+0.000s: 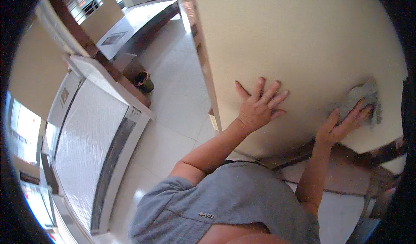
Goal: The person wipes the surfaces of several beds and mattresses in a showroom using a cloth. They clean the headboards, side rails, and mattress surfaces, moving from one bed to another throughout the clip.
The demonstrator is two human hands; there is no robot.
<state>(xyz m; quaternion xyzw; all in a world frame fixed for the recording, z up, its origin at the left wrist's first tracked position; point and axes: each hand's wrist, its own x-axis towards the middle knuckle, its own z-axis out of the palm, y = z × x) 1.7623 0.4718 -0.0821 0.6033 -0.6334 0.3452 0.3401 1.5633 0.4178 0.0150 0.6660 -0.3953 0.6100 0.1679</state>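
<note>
A large cream-coloured panel point(292, 32) stands before me, its left edge running down beside the tiled floor. My left hand point(260, 105) rests on its surface with the fingers spread and holds nothing. Farther right, my right hand point(347, 122) presses a crumpled greyish cloth point(362, 94) against the same panel. The cloth shows above and around the fingers, and part of it is hidden under them.
Plastic-wrapped furniture point(87, 123) stands at the left, with a long wrapped table-like piece point(139, 19) behind it. A dark green bin point(145, 82) is on the tiled floor point(175, 107). Brown furniture parts point(351, 159) lie low at the right.
</note>
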